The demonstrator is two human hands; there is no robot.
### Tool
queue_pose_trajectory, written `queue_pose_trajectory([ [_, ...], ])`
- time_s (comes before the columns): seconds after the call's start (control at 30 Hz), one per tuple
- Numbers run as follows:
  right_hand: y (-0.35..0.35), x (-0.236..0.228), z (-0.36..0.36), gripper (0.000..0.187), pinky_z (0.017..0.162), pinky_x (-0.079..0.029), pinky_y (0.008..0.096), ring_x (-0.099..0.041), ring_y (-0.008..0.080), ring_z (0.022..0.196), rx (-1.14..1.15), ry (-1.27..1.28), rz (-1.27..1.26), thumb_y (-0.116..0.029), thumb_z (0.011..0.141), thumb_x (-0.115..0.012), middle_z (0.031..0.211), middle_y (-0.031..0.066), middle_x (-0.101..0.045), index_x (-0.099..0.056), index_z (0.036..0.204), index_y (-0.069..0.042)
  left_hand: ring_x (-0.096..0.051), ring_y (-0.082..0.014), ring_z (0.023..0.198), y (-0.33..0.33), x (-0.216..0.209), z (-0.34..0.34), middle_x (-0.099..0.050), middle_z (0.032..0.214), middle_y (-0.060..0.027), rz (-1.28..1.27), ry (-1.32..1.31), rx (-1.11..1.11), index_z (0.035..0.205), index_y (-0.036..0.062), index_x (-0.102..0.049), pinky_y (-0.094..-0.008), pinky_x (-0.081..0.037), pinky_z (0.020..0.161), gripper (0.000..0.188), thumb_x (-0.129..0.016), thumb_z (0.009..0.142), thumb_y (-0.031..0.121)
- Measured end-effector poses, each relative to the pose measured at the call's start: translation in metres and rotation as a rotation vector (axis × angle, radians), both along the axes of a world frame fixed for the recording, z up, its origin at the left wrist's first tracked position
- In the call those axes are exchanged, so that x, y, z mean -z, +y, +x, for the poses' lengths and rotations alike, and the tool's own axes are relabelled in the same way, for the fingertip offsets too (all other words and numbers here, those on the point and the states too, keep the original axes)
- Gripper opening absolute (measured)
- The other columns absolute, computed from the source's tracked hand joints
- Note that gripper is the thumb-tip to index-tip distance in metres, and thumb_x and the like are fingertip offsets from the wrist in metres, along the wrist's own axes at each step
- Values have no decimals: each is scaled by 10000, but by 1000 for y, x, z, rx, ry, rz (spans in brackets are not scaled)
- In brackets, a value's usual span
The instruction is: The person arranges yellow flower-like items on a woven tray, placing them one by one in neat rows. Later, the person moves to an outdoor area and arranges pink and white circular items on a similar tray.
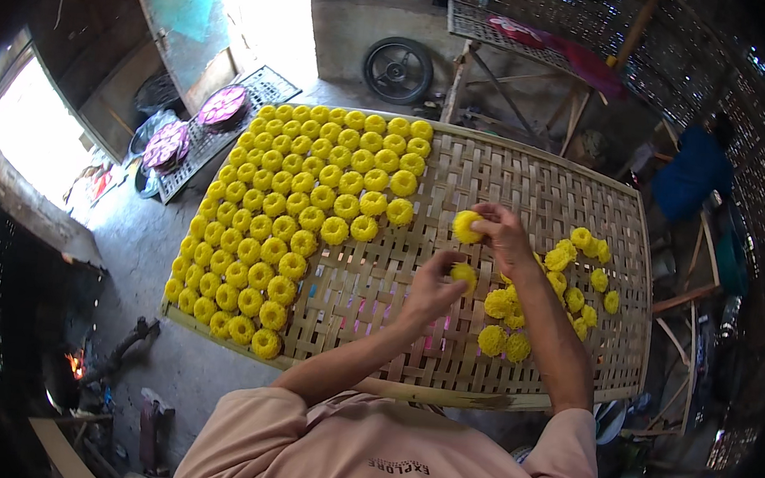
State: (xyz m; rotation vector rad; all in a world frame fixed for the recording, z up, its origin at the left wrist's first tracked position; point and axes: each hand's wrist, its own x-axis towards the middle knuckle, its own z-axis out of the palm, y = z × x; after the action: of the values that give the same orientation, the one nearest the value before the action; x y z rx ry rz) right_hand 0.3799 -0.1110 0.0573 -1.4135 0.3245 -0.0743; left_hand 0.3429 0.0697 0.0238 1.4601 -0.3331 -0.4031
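In the head view, the right hand (505, 240) pinches a yellow ring (466, 227) over the woven rack (366, 278), the left hand (435, 290) at its eight o'clock pinching a second ring (464, 277), seemingly mid-layout, next calling for careful placement beside the rows (298, 204) toward ten o'clock.

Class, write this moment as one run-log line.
left hand: holds yellow piece | right hand: holds second yellow piece | woven tray: rows of rings left, loose pieces right
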Motion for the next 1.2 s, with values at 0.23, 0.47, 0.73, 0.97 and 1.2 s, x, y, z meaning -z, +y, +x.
queue_pose_trajectory([
  [0.23, 87, 58, 44, 346, 809, -554, 374, -689, 243, 922, -196, -46, -539, -196, 796, -772, 1006, 132, -703, -643, 1058, -11, -651, -203, 1053, 138, -8, -7, -659, 1144, -111, -325, 365, -321, 1247, -17, -580, -321, -524, 930, 426, -565, 822, -23],
  [0.47, 132, 58, 29, 287, 830, -543, 420, -676, 303, 944, -33, -115, -970, -264, 838, -749, 1010, 138, -710, -680, 1023, -56, -656, -205, 1055, 188, 1, 27, -687, 1113, -110, 196, -97, -461, 1199, 9, -628, -328, -528, 881, 389, -584, 814, -22],
  [0.73, 121, 42, -16, 242, 807, -528, 387, -660, 255, 886, 219, -148, -1030, -224, 859, -731, 1017, 80, -636, -733, 1056, -82, -646, -356, 992, 184, 5, 69, -693, 1040, -168, 710, -677, -231, 1108, 39, -648, -458, -485, 892, 334, -655, 774, 64],
  [0.97, 40, 23, -70, 306, 976, -443, 458, -632, 324, 1037, 359, -182, -1487, -131, 866, -653, 1134, 105, -680, -699, 1164, -81, -556, -324, 1110, 195, -8, 88, -607, 1144, -121, 926, -843, -183, 1064, 68, -675, -440, -465, 949, 322, -761, 754, 83],
  [1.2, -61, 12, -98, 415, 1030, -377, 494, -619, 355, 1089, 186, 503, -1619, -153, 854, -586, 1144, 141, -701, -644, 1258, -77, -609, -333, 1114, 109, -35, 48, -663, 1144, -124, 509, -911, 62, 1096, 57, -697, -422, -498, 956, 315, -753, 796, 136],
])
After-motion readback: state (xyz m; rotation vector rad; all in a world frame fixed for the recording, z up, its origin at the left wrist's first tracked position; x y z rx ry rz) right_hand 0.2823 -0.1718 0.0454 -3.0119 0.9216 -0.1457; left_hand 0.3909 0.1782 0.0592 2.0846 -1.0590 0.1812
